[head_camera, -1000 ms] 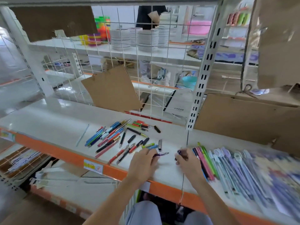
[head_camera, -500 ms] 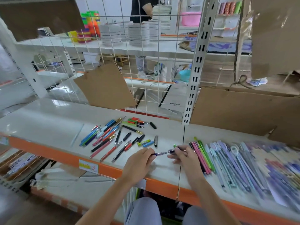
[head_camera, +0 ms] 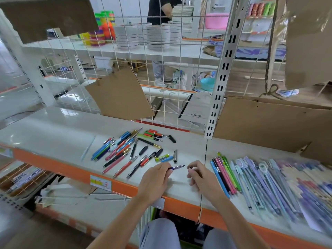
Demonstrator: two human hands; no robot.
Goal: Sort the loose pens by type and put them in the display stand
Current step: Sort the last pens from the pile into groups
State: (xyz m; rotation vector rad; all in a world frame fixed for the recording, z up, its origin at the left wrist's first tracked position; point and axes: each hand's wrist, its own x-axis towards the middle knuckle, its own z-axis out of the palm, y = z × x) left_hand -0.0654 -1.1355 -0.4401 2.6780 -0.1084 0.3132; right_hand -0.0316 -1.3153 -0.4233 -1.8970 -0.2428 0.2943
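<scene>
Here, head view: the left hand pinches an uncapped pen just above the shelf, nib pointing right. The right hand, fingers curled, grips a small dark piece, probably the cap, just beside the nib. Loose pens lie behind; sorted pens lie right.

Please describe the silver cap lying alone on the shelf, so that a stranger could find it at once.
Start at the white shelf with the orange front edge, at the loose pens left of the seam. At the right end of that pile, just beyond the left hand, lies the silver cap. It alone is shiny metal; the caps near it are black.
</scene>
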